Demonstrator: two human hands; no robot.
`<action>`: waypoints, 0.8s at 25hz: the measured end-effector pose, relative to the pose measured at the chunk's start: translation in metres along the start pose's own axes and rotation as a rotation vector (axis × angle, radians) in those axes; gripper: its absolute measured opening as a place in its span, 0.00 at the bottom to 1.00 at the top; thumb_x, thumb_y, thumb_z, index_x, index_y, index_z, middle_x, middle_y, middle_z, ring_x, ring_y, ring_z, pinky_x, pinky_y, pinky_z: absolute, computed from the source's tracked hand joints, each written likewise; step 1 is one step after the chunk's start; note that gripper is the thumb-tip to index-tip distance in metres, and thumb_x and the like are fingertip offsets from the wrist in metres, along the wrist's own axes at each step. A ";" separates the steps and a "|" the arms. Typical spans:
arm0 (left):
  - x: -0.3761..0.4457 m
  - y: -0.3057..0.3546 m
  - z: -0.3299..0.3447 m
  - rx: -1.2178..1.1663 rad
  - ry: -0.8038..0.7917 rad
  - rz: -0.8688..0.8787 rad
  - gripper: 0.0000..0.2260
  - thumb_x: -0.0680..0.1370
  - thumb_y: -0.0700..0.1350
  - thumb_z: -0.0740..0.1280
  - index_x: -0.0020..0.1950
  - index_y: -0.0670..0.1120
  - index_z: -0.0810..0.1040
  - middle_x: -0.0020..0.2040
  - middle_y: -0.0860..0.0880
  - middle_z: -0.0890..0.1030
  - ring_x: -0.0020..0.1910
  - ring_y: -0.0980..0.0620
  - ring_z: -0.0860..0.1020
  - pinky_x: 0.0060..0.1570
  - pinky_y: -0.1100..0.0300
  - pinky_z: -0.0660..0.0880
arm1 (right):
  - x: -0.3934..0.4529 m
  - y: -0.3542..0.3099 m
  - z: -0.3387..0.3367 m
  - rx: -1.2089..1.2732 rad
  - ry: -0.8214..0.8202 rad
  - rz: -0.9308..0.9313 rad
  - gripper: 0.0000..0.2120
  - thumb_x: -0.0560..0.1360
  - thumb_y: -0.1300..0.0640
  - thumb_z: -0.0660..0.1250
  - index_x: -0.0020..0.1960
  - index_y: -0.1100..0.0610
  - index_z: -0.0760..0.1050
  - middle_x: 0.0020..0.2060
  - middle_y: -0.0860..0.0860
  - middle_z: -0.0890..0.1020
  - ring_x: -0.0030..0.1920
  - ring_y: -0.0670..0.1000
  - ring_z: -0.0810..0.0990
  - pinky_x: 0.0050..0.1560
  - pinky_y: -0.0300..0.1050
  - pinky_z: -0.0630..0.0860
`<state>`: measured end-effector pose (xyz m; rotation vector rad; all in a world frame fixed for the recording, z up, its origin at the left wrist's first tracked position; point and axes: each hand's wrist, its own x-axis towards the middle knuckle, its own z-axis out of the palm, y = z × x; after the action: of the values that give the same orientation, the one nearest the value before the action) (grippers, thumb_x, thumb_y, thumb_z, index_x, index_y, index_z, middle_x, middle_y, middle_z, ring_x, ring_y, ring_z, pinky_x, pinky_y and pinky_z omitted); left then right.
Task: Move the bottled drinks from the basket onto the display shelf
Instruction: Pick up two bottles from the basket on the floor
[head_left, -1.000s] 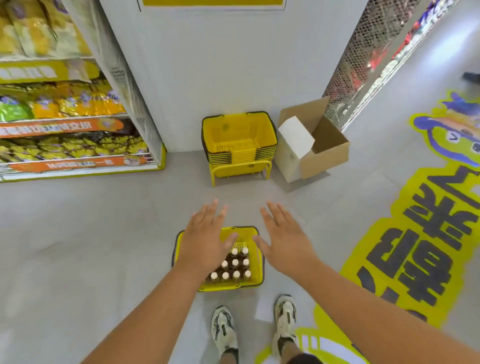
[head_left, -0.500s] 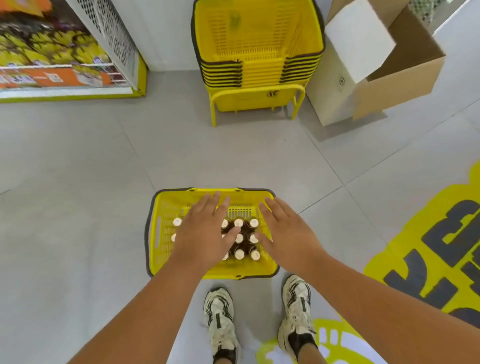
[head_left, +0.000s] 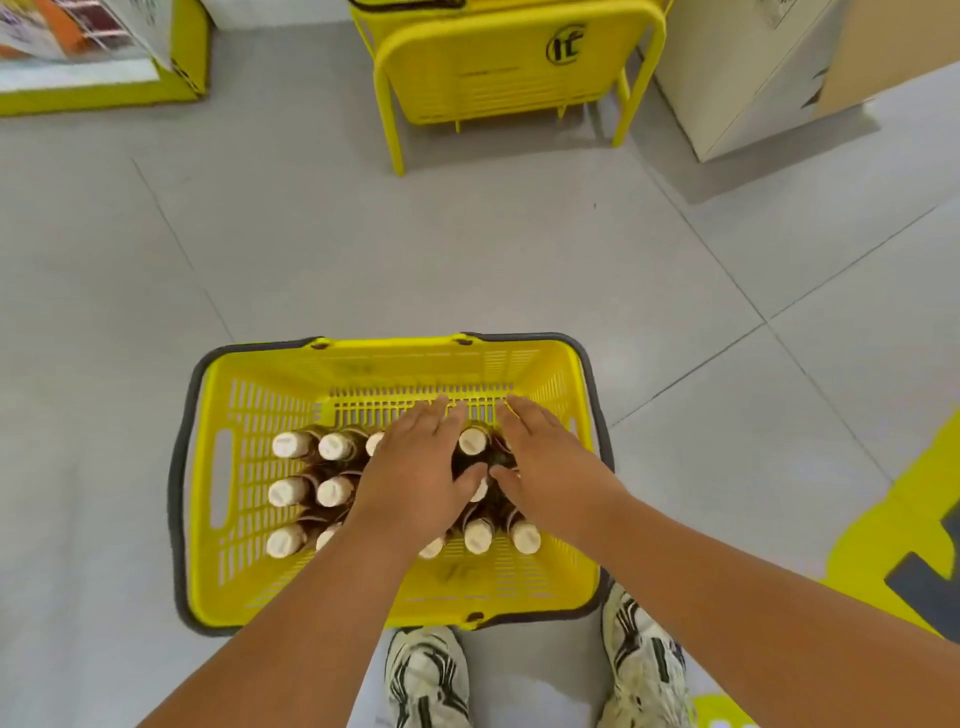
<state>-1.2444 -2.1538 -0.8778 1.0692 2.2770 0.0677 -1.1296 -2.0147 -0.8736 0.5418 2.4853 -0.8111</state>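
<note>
1. The bottled drinks (head_left: 291, 491), dark brown bottles with cream round caps, stand upright and packed together inside the yellow slatted plastic basket (head_left: 260, 415) with a grey rim. Eleven caps show at least in part; others may be hidden under the hands.
2. They stand in three rows running from the basket's far wall to its near wall. Two full columns are clear on the basket's left side.
3. The left hand (head_left: 415, 478) hovers palm down over the middle of the bottles, fingers straight and close together, pointing at the basket's far wall. Whether it touches the caps cannot be told; it grips nothing.
4. The right hand (head_left: 550, 467) lies flat just beside it over the basket's right side, fingers straight, holding nothing. The two thumbs nearly meet above one cap.
5. The basket sits on the grey tiled floor (head_left: 467, 260). Two white and black sneakers (head_left: 426, 675) stand just behind its near wall.
6. Beyond its far wall, well apart, stands one yellow metal basket stand (head_left: 509, 67), with a pale cardboard box (head_left: 753, 78) to that stand's right.
</note>
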 end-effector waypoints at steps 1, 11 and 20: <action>0.008 -0.003 0.006 0.008 -0.003 0.009 0.34 0.81 0.63 0.61 0.83 0.52 0.54 0.83 0.49 0.56 0.82 0.47 0.52 0.79 0.50 0.54 | 0.006 0.004 0.006 0.007 -0.008 0.017 0.34 0.84 0.49 0.61 0.83 0.56 0.49 0.83 0.54 0.50 0.82 0.55 0.48 0.80 0.48 0.52; 0.064 -0.023 0.044 0.066 -0.095 0.028 0.26 0.75 0.64 0.69 0.70 0.57 0.73 0.62 0.54 0.81 0.62 0.47 0.76 0.59 0.53 0.69 | 0.058 0.023 0.056 0.200 -0.062 0.320 0.35 0.79 0.64 0.67 0.81 0.55 0.56 0.76 0.56 0.66 0.71 0.58 0.72 0.65 0.50 0.76; 0.047 -0.026 0.044 -0.268 0.070 0.053 0.11 0.75 0.54 0.72 0.57 0.58 0.81 0.50 0.57 0.83 0.51 0.54 0.78 0.45 0.57 0.71 | 0.036 0.013 0.042 0.378 0.181 0.415 0.09 0.80 0.61 0.63 0.58 0.52 0.73 0.47 0.51 0.82 0.46 0.53 0.81 0.37 0.42 0.73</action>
<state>-1.2611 -2.1468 -0.9447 0.9973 2.2234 0.4254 -1.1395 -2.0238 -0.9290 1.2625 2.2532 -1.0985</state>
